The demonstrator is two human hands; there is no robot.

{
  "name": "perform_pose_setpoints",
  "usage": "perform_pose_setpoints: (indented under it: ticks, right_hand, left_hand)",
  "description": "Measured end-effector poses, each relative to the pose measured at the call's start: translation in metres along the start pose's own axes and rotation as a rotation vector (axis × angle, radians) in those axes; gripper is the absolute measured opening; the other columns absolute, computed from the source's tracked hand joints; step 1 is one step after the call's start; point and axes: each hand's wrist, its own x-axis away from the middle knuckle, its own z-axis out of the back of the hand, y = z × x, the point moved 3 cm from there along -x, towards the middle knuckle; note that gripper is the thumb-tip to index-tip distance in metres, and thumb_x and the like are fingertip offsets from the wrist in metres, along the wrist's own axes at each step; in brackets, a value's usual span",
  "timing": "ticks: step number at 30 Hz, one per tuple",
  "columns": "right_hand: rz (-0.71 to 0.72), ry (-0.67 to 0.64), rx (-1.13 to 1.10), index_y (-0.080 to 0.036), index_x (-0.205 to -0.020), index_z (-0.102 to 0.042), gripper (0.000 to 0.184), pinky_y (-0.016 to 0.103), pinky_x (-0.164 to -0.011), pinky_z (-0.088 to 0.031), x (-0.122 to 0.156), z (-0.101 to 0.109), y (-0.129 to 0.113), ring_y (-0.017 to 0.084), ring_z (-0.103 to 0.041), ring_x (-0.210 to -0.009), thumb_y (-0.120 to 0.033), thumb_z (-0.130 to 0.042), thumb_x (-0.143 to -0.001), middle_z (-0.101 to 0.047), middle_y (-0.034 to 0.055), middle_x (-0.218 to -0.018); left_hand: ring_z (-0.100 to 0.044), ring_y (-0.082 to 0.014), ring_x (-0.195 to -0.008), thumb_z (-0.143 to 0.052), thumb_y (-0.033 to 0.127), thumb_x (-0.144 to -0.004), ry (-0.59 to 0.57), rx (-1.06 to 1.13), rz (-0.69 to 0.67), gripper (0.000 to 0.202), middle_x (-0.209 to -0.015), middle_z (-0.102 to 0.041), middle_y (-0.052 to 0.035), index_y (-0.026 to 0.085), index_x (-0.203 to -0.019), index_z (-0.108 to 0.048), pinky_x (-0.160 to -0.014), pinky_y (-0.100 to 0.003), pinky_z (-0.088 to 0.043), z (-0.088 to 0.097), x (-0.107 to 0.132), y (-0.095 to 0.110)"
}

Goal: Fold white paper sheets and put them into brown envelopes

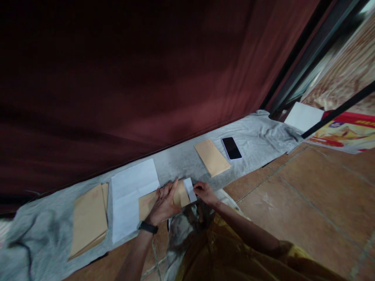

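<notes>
My left hand (164, 203) lies flat, fingers stretched out, pressing on a brown envelope (146, 205) on the grey cloth (43, 230). My right hand (205, 192) is closed in a pinch on a folded white paper (189, 189) at the envelope's right end. The paper looks partly tucked into the envelope. A black band (148, 227) sits on my left wrist.
A white sheet (129, 195) and a stack of brown envelopes (89, 218) lie to the left. Another brown envelope (211, 157) and a black phone (231, 148) lie to the right. A dark red curtain (131, 78) hangs behind. Tiled floor (307, 195) runs on the right.
</notes>
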Motion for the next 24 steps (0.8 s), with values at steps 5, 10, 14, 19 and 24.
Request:
perform_pose_setpoints:
  ticks: [5,10,14,19,24]
  right_hand:
    - [0.009,-0.033,0.058,-0.019,-0.080,-0.074,0.014,0.021,-0.061,-0.044,0.001,-0.008,-0.003,0.014,-0.064,-0.068,-0.015,-0.061,-0.078,-0.070,-0.0010,-0.071]
    - [0.002,-0.048,0.128,-0.021,-0.080,-0.076,0.014,0.022,-0.065,-0.044,0.001,-0.013,-0.005,0.014,-0.065,-0.073,-0.014,-0.064,-0.078,-0.073,-0.0004,-0.077]
    - [-0.024,-0.058,0.167,-0.022,-0.080,-0.077,0.015,0.022,-0.065,-0.044,0.001,-0.014,-0.007,0.015,-0.066,-0.072,-0.013,-0.064,-0.078,-0.073,-0.0007,-0.076]
    - [-0.058,-0.088,0.161,-0.022,-0.082,-0.076,0.015,0.020,-0.060,-0.043,0.003,-0.018,-0.010,0.013,-0.064,-0.064,-0.013,-0.064,-0.079,-0.070,-0.0023,-0.068]
    - [-0.092,-0.155,0.101,-0.019,-0.079,-0.073,0.016,0.019,-0.048,-0.038,0.004,-0.021,-0.008,0.010,-0.054,-0.044,-0.013,-0.059,-0.083,-0.057,-0.0058,-0.049]
  left_hand:
    - [-0.031,-0.0353,-0.147,-0.073,0.035,-0.064,0.021,0.006,-0.021,0.119,-0.155,-0.036,-0.0151,0.028,-0.161,-0.003,-0.121,-0.058,-0.014,-0.004,-0.002,0.002]
    - [-0.030,-0.0350,-0.148,-0.074,0.036,-0.064,0.012,0.013,-0.028,0.119,-0.155,-0.037,-0.0156,0.027,-0.161,-0.005,-0.120,-0.056,-0.016,-0.003,-0.004,0.005]
    - [-0.031,-0.0346,-0.147,-0.074,0.036,-0.064,0.021,0.006,-0.027,0.118,-0.154,-0.038,-0.0148,0.027,-0.161,-0.007,-0.120,-0.056,-0.016,-0.005,-0.004,0.003]
    - [-0.033,-0.0345,-0.146,-0.074,0.037,-0.064,0.030,0.000,-0.049,0.118,-0.153,-0.039,-0.0154,0.027,-0.161,-0.008,-0.120,-0.056,-0.019,-0.009,-0.007,0.001]
    - [-0.037,-0.0349,-0.143,-0.076,0.040,-0.063,0.043,-0.013,-0.063,0.120,-0.153,-0.040,-0.0143,0.027,-0.160,-0.007,-0.119,-0.055,-0.022,-0.009,-0.008,0.000]
